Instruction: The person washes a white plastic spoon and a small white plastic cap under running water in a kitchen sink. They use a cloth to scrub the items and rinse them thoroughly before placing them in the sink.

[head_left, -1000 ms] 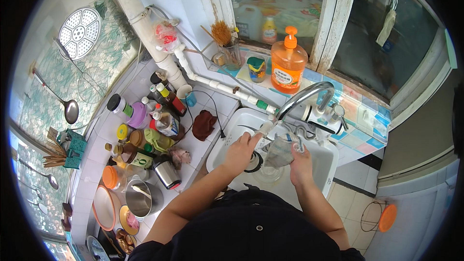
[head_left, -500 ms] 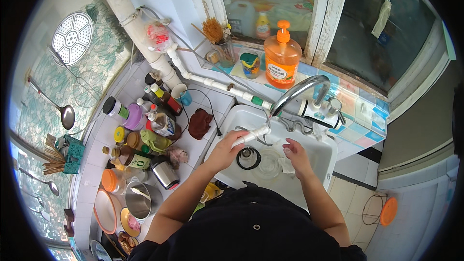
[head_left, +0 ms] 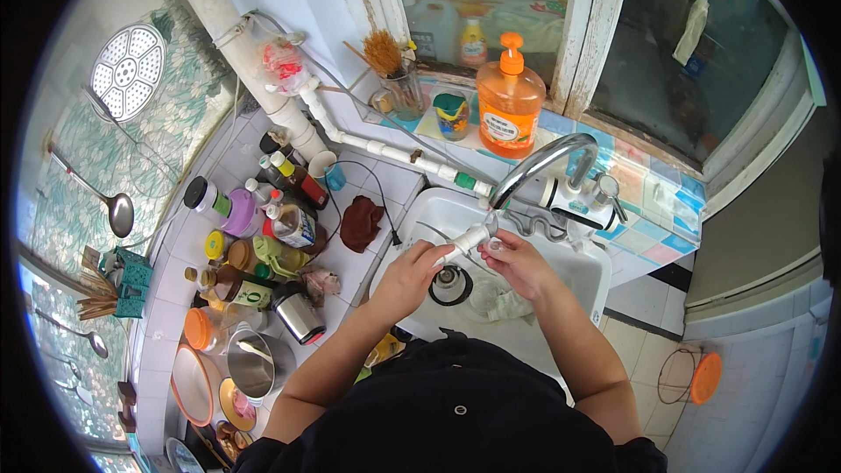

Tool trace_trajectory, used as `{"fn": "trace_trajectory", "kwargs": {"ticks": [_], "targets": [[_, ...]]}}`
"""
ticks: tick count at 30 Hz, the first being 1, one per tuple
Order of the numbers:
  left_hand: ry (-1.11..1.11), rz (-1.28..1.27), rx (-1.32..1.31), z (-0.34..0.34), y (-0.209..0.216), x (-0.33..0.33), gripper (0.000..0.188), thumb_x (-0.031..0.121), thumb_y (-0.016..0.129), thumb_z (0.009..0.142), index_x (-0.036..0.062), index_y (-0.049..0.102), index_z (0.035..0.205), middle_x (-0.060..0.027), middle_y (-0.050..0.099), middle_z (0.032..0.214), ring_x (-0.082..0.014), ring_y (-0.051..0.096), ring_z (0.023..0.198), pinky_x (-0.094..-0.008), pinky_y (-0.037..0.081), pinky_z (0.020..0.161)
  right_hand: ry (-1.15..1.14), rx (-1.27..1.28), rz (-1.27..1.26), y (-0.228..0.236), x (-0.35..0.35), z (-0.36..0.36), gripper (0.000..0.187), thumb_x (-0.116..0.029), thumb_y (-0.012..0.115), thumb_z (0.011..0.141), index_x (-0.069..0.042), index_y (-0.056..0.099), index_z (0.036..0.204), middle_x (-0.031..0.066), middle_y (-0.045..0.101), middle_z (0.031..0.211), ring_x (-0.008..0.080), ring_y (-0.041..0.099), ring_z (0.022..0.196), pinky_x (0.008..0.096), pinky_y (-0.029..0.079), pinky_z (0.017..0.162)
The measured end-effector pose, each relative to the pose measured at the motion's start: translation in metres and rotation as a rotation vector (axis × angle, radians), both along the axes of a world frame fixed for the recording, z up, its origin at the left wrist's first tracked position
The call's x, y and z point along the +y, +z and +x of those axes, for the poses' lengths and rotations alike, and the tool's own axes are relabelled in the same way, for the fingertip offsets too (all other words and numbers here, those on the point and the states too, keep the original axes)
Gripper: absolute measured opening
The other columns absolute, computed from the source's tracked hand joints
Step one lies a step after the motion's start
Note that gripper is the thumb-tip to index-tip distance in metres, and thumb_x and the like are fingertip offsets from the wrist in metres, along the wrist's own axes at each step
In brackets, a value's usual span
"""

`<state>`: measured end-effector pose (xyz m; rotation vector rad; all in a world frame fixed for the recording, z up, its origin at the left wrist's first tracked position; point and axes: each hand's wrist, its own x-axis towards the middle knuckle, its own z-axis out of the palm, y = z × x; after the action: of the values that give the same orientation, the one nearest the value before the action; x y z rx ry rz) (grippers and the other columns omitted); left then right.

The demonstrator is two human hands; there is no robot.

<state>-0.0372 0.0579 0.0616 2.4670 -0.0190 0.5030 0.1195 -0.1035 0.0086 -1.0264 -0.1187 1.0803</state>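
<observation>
White cylindrical tube (head_left: pixel 462 246) slants above the white rectangular sink (head_left: pixel 574 291), its upper end near the base of the curved chrome faucet (head_left: pixel 527 168). The left hand (head_left: pixel 408 280) has its fingers wrapped around the lower end. The right hand (head_left: pixel 524 266) is at the upper end with its fingers bent; I cannot tell whether they pinch anything. Below, a crumpled pale cloth (head_left: pixel 511 306) lies in the basin near a black ring (head_left: pixel 451 303) around the drain.
</observation>
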Motion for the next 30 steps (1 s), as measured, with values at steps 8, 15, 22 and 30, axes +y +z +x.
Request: {"fn": "trace_trajectory", "kwargs": {"ticks": [8,15,22,30], "targets": [[0.096,0.111,-0.093,-0.002,0.001,0.009,0.036,-0.002,0.058,0.077,0.0062,0.053,0.112,-0.0138,0.053,0.089,-0.0329,0.055,0.075,-0.0378,0.046,0.064,-0.009,-0.092,-0.1,0.001,0.02,0.007,0.028,-0.007,0.063,0.081,-0.006,0.055,0.108,0.0035,0.06,0.098,0.013,0.056,0.09,0.0261,0.045,0.078],[0.106,0.283,-0.109,-0.015,0.003,0.019,0.034,0.002,0.053,0.08,0.0055,0.053,0.114,-0.0096,0.049,0.084,-0.0266,0.053,0.075,-0.0357,0.044,0.065,0.052,-0.223,-0.143,-0.001,0.043,0.011,0.021,-0.007,0.06,0.079,-0.006,0.056,0.1,0.0015,0.06,0.094,0.0121,0.056,0.088,0.0255,0.045,0.078],[0.138,0.279,-0.085,-0.026,0.006,0.026,0.035,0.002,0.054,0.079,0.0061,0.053,0.114,-0.0092,0.05,0.084,-0.0268,0.053,0.075,-0.0358,0.044,0.065,0.072,-0.234,-0.172,0.0,0.049,0.012,0.019,-0.002,0.056,0.078,-0.004,0.058,0.097,0.0036,0.06,0.094,0.013,0.056,0.087,0.0264,0.045,0.079],[0.086,0.045,0.035,-0.003,-0.005,0.026,0.028,0.005,0.06,0.078,0.0077,0.053,0.105,-0.0107,0.055,0.089,-0.0306,0.057,0.077,-0.0377,0.046,0.062,0.039,-0.325,-0.11,-0.003,0.017,0.012,0.031,-0.007,0.058,0.081,0.001,0.055,0.11,0.0096,0.06,0.1,0.0176,0.059,0.095,0.0273,0.046,0.081]]}}
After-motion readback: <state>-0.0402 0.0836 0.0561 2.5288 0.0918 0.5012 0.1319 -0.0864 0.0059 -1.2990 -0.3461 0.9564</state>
